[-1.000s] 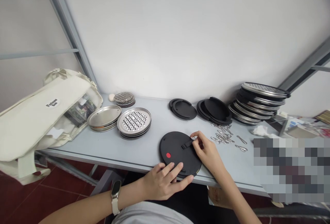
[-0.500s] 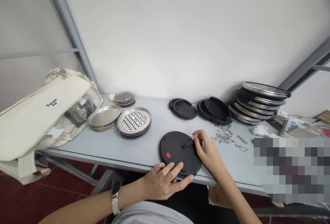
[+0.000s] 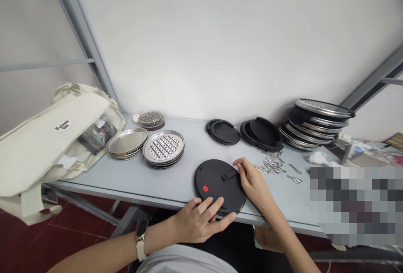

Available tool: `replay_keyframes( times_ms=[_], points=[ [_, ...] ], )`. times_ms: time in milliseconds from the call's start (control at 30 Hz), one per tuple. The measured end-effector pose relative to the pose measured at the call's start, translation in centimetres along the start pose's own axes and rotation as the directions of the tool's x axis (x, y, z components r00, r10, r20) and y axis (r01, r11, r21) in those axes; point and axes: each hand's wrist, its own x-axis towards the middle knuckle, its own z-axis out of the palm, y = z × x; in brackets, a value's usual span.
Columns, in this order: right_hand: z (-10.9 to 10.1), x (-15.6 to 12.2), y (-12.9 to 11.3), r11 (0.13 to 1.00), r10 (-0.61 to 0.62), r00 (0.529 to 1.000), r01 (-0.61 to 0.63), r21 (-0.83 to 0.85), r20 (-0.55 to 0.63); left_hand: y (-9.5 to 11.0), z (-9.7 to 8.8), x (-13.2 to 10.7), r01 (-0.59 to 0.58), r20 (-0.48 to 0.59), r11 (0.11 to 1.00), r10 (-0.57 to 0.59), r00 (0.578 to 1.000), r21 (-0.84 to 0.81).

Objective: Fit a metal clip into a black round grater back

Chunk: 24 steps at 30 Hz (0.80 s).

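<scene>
A round black disc (image 3: 217,183) with a red dot and a small black tab lies near the front edge of the grey table (image 3: 176,180). My left hand (image 3: 198,218) rests on the disc's near rim, fingers stretched flat and apart. My right hand (image 3: 253,183) is at the disc's right rim, beside the tab, with thumb and forefinger pinched together; what they pinch is too small to name. A heap of small metal clips (image 3: 275,166) lies just right of that hand.
Perforated metal plates (image 3: 163,148) and plain metal trays (image 3: 126,143) are stacked at left, a small grater disc (image 3: 152,119) behind. Black discs (image 3: 223,132) (image 3: 262,133) and a tall mixed stack (image 3: 316,124) stand at the back right. A cream bag (image 3: 53,139) overhangs the left end.
My right hand has shifted slightly down against the disc's rim beside the tab. The small metal clip seen at its fingertips half a second ago no longer shows. My left hand has not moved.
</scene>
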Motion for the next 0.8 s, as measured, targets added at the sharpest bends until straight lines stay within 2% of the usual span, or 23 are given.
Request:
replay_keyframes(
  times_ms=[133, 367, 667, 800],
  points=[
    [0.00, 0.00, -0.12, 1.000, 0.015, 1.000, -0.015, 0.000, -0.006, -0.02, 0.11, -0.09, -0.012, 0.002, 1.000, 0.012, 1.000, 0.004],
    [-0.02, -0.24, -0.40, 0.992, 0.124, 0.992, -0.123, 0.038, -0.019, -0.05, 0.00, 0.04, -0.002, -0.005, 1.000, 0.002, 1.000, -0.008],
    [0.21, -0.26, 0.07, 0.993, 0.067, 0.993, -0.057, 0.104, -0.097, -0.13, 0.01, 0.01, -0.022, 0.011, 1.000, 0.022, 1.000, 0.020],
    [0.37, -0.14, 0.28, 0.992, 0.041, 0.995, -0.029, 0.127, -0.094, -0.18, -0.10, 0.19, -0.009, -0.009, 1.000, 0.009, 1.000, -0.010]
  ],
)
